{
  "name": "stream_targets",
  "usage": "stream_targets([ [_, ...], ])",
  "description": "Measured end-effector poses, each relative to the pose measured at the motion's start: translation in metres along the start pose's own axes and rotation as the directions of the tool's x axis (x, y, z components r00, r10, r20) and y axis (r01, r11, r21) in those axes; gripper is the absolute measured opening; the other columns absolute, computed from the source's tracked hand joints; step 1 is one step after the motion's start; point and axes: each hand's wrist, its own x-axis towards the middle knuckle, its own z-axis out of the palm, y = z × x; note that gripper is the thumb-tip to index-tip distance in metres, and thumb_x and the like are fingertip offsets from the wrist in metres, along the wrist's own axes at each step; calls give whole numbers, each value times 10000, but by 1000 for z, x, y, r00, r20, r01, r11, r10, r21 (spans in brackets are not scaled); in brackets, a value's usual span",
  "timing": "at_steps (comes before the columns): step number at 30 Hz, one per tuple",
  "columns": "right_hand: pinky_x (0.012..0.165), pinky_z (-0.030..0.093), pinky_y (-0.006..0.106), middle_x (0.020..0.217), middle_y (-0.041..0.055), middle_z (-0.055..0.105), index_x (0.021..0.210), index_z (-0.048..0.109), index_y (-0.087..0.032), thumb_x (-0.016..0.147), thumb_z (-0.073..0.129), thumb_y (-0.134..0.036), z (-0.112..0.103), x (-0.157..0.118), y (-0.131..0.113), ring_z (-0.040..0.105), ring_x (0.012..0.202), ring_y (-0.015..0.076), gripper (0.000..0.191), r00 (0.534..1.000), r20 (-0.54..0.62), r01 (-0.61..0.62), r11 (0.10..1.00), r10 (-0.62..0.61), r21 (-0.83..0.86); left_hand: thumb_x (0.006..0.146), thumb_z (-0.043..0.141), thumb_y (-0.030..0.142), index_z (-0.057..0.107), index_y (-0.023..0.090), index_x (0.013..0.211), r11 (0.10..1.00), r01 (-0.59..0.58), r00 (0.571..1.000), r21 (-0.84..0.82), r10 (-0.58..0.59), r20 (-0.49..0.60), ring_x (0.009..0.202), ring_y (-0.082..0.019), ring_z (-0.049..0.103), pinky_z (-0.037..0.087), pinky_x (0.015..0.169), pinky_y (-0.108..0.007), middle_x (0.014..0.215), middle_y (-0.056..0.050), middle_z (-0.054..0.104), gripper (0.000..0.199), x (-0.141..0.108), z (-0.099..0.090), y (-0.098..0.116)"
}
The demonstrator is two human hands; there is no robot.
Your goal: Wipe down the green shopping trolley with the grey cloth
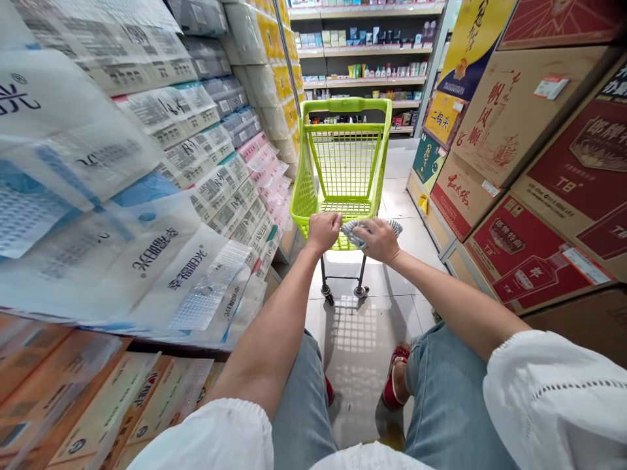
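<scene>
A lime-green plastic shopping cart (304, 179) stands on its wheels straight ahead, and no goods show in its basket. At the cart's near edge my left hand (324, 232) is closed with its fingers curled over the rim. Beside it, a grey-and-white striped cloth (394, 227) is bunched in my right hand (380, 241), which is closed on it against the same near edge. The cloth hides part of the rim, and some fingertips of both hands are out of sight.
On the left, a stack of packaged paper goods (147, 137) lines the aisle, with orange packs (98, 405) below. Cartons (499, 130) are piled at right. Shelves of bottles and boxes (362, 46) face me beyond the cart. Pale tiles (406, 287) cover the floor.
</scene>
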Motion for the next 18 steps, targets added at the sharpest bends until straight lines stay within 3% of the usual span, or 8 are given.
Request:
stream_targets([
  [3, 858, 355, 384, 1184, 99, 547, 1120, 617, -226, 832, 535, -322, -21, 22, -5, 439, 1042, 266, 314, 974, -106, -196, 980, 198, 33, 916, 372, 294, 571, 188, 650, 998, 52, 998, 22, -51, -32, 796, -213, 557, 304, 751, -356, 746, -75, 661, 348, 1, 1, 6],
  [6, 871, 363, 410, 1233, 109, 523, 1189, 577, -227, 824, 547, -371, -24, 39, -19, 426, 1070, 288, 394, 950, -100, -293, 955, 296, 45, 878, 415, 284, 587, 184, 694, 997, 76, 997, 34, -75, -30, 833, -243, 566, 304, 755, -364, 791, -101, 667, 271, 2, 6, 12],
  [11, 861, 375, 404, 1218, 97, 554, 1204, 573, -245, 852, 522, -375, -10, 43, -24, 421, 1062, 286, 379, 969, -18, -245, 969, 245, 11, 884, 409, 283, 578, 190, 724, 997, 62, 998, 51, -64, 30, 786, -235, 571, 305, 701, -351, 801, -98, 667, 251, 4, 12, 9],
  [15, 833, 388, 384, 1164, 103, 570, 1161, 605, -234, 835, 540, -337, -11, 39, -1, 432, 1025, 276, 349, 986, 14, -168, 986, 168, -10, 933, 341, 288, 548, 196, 703, 999, 43, 999, 17, -43, 20, 770, -208, 562, 304, 705, -345, 785, -71, 662, 323, 3, 10, 5],
  [18, 842, 392, 388, 1136, 104, 568, 1141, 620, -215, 798, 569, -318, -14, 37, 24, 441, 1010, 276, 361, 979, -21, -202, 979, 203, 22, 955, 310, 333, 530, 196, 670, 999, 45, 999, 1, -45, 2, 760, -200, 550, 292, 696, -344, 764, -65, 653, 385, 2, 8, 6],
])
